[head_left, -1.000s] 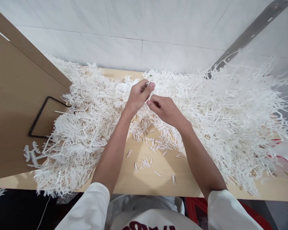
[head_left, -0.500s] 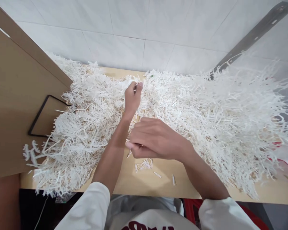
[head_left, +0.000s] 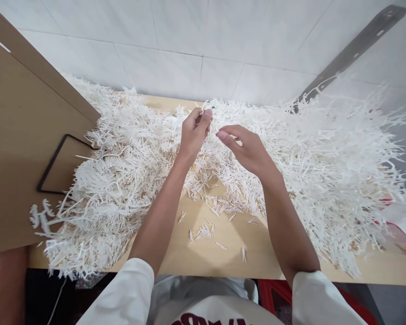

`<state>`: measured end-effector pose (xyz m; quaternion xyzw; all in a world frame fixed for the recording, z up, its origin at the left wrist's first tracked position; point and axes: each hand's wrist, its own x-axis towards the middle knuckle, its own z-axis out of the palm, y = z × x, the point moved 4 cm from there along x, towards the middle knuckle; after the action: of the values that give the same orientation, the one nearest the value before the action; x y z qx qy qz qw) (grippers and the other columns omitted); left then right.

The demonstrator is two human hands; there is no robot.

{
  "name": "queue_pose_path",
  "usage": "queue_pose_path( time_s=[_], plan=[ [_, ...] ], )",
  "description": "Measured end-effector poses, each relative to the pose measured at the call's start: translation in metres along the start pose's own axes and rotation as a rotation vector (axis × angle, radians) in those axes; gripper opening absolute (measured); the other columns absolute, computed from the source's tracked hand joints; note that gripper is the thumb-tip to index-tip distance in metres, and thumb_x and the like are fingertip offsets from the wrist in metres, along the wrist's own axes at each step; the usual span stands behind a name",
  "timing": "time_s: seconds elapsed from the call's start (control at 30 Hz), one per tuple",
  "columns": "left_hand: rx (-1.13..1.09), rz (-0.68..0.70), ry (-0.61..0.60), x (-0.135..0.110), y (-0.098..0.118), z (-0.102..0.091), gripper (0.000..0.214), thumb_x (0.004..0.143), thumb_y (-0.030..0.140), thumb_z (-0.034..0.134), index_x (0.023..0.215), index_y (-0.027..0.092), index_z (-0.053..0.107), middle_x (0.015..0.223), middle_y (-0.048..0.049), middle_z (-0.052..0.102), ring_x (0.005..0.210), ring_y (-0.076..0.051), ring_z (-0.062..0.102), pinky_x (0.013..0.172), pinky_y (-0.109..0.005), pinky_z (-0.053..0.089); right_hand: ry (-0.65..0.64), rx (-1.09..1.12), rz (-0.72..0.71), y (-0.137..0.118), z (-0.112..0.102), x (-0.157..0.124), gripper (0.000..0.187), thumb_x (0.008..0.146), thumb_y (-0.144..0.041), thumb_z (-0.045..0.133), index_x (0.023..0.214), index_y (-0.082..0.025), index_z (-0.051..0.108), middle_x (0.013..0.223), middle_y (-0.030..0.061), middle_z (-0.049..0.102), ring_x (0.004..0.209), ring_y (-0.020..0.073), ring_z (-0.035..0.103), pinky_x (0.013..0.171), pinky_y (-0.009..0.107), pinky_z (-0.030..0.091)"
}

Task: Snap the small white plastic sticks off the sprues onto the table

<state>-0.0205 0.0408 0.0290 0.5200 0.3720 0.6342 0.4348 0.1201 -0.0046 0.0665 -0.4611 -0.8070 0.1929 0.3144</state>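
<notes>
My left hand (head_left: pixel 196 130) is closed in a pinch at the far middle of the table, over the white pile. A bit of white shows at its fingertips, too small to name. My right hand (head_left: pixel 245 148) is just to its right, thumb and forefinger tips pressed together; what they hold, if anything, is hidden. Around both hands lie heaps of white branching plastic sprigs, a left heap (head_left: pixel 122 167) and a larger right heap (head_left: pixel 311 171). Small white stem-like pieces (head_left: pixel 237 189) are strewn below my hands, with a little cluster (head_left: pixel 203 232) nearer me.
A cardboard panel (head_left: pixel 27 135) with a black wire loop (head_left: pixel 50 164) stands at the left. Behind the wooden table (head_left: pixel 219 262) is a tiled wall (head_left: pixel 176 67), with a grey metal strip (head_left: pixel 355 54) at the right. A clear and red plastic bag (head_left: pixel 399 230) lies at the right edge.
My right hand has moved away from my body, up beside the left hand, uncovering the small white pieces. My left hand has shifted slightly right and farther from me.
</notes>
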Motion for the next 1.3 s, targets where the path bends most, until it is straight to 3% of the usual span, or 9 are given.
queue_pose_path(
  time_s=[0.23, 0.4, 0.57, 0.67, 0.8, 0.93, 1.1, 1.2, 1.3],
  plan=[
    [0.153, 0.121, -0.057, -0.007, 0.001, 0.006, 0.039, 0.083, 0.054, 0.055, 0.069, 0.019, 0.046, 0.059, 0.0038, 0.042, 0.051, -0.006, 0.038, 0.047, -0.021, 0.032, -0.189, -0.269, -0.215, -0.033, 0.026, -0.006, 0.028, 0.091, -0.02, 0.04, 0.063, -0.019, 0.041, 0.062, -0.0017, 0.044, 0.061, 0.0106, 0.036, 0.061, 0.028, 0.028],
    [0.177, 0.078, 0.106, -0.001, -0.018, -0.014, 0.042, 0.083, 0.058, 0.053, 0.068, 0.02, 0.045, 0.055, 0.0047, 0.039, 0.047, -0.006, 0.033, 0.044, -0.022, 0.026, -0.328, -0.068, -0.63, -0.09, 0.04, -0.034, 0.03, 0.093, -0.021, 0.039, 0.064, -0.019, 0.043, 0.062, -0.004, 0.044, 0.06, 0.0088, 0.035, 0.064, 0.026, 0.031],
    [0.067, 0.02, 0.094, 0.003, -0.011, -0.015, 0.041, 0.083, 0.057, 0.053, 0.068, 0.02, 0.045, 0.054, 0.005, 0.038, 0.045, -0.005, 0.033, 0.041, -0.02, 0.027, 0.083, -0.155, -0.277, -0.058, 0.019, -0.017, 0.028, 0.087, -0.038, 0.056, 0.068, -0.02, 0.048, 0.066, -0.0023, 0.048, 0.064, 0.0109, 0.041, 0.063, 0.027, 0.031],
    [0.025, 0.007, 0.021, 0.0, -0.001, -0.006, 0.039, 0.084, 0.056, 0.053, 0.069, 0.02, 0.046, 0.056, 0.0043, 0.041, 0.045, -0.005, 0.035, 0.042, -0.02, 0.029, 0.054, -0.114, -0.082, -0.021, 0.012, -0.004, 0.025, 0.088, -0.047, 0.053, 0.092, -0.022, 0.056, 0.086, 0.0017, 0.056, 0.077, 0.0133, 0.049, 0.067, 0.027, 0.035],
    [0.059, 0.028, -0.091, -0.002, 0.004, 0.002, 0.041, 0.082, 0.055, 0.057, 0.066, 0.019, 0.045, 0.057, 0.0039, 0.042, 0.048, -0.005, 0.035, 0.045, -0.022, 0.031, -0.162, -0.195, -0.173, -0.013, 0.018, 0.0, 0.031, 0.095, -0.038, 0.04, 0.073, -0.02, 0.052, 0.074, 0.0008, 0.053, 0.072, 0.0131, 0.046, 0.068, 0.028, 0.034],
    [0.23, 0.125, -0.147, -0.006, 0.005, 0.004, 0.045, 0.081, 0.056, 0.057, 0.062, 0.019, 0.041, 0.057, 0.0045, 0.037, 0.05, -0.006, 0.033, 0.048, -0.022, 0.029, -0.164, -0.368, -0.237, -0.024, 0.022, -0.004, 0.031, 0.09, -0.022, 0.042, 0.059, -0.019, 0.038, 0.059, -0.001, 0.042, 0.061, 0.0119, 0.032, 0.061, 0.029, 0.026],
    [0.301, 0.18, -0.028, -0.006, -0.001, -0.006, 0.041, 0.083, 0.055, 0.056, 0.065, 0.02, 0.045, 0.056, 0.0042, 0.039, 0.049, -0.007, 0.033, 0.046, -0.023, 0.027, -0.392, -0.124, -0.559, -0.077, 0.043, -0.032, 0.027, 0.088, -0.017, 0.042, 0.062, -0.019, 0.045, 0.059, -0.0035, 0.045, 0.057, 0.0095, 0.032, 0.059, 0.027, 0.027],
    [0.179, 0.115, 0.153, -0.001, -0.005, -0.023, 0.041, 0.083, 0.057, 0.054, 0.066, 0.021, 0.044, 0.055, 0.0047, 0.037, 0.046, -0.006, 0.032, 0.043, -0.023, 0.026, -0.255, -0.102, -0.678, -0.102, 0.042, -0.042, 0.033, 0.093, -0.022, 0.039, 0.061, -0.02, 0.047, 0.059, -0.003, 0.047, 0.06, 0.0103, 0.035, 0.062, 0.028, 0.029],
    [0.079, 0.091, 0.189, 0.003, 0.0, -0.028, 0.041, 0.084, 0.055, 0.054, 0.065, 0.021, 0.042, 0.057, 0.0045, 0.037, 0.046, -0.005, 0.033, 0.043, -0.022, 0.028, -0.074, -0.152, -0.495, -0.087, 0.03, -0.031, 0.029, 0.089, -0.031, 0.05, 0.063, -0.02, 0.048, 0.061, -0.002, 0.048, 0.063, 0.012, 0.04, 0.064, 0.029, 0.03]
  ],
)
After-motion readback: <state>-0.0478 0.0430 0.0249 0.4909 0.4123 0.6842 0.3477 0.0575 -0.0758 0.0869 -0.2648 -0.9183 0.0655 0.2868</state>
